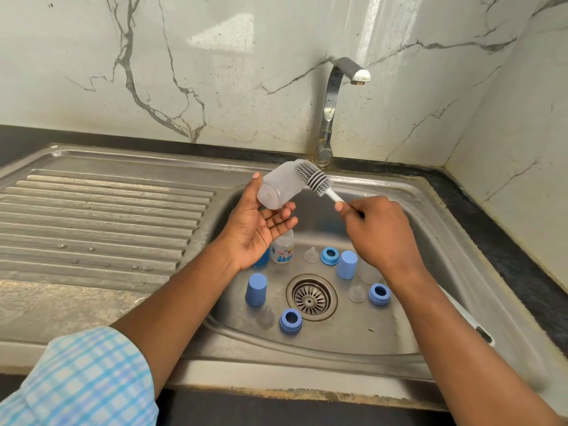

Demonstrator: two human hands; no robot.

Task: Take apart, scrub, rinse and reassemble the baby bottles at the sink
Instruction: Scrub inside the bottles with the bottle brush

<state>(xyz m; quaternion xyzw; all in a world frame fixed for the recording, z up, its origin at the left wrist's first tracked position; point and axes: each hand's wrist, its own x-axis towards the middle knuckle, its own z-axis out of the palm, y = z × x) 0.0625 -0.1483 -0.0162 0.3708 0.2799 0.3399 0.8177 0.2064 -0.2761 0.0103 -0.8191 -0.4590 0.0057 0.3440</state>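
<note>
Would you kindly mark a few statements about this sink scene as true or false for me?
1. The left hand holds a clear bottle. True.
2. Water is running. False: no stream leaves the tap.
3. The right hand grips the brush. True.
4. The brush head is deep inside the bottle. False: it is outside, by the bottle's mouth.

- A kitchen, likely in a home.
- A steel sink [442,235] with a ribbed drainboard [101,216] at its left sits in a dark counter [504,241].
- A tap [330,103] stands at its back edge, before marble-look wall tiles [215,72].
</note>
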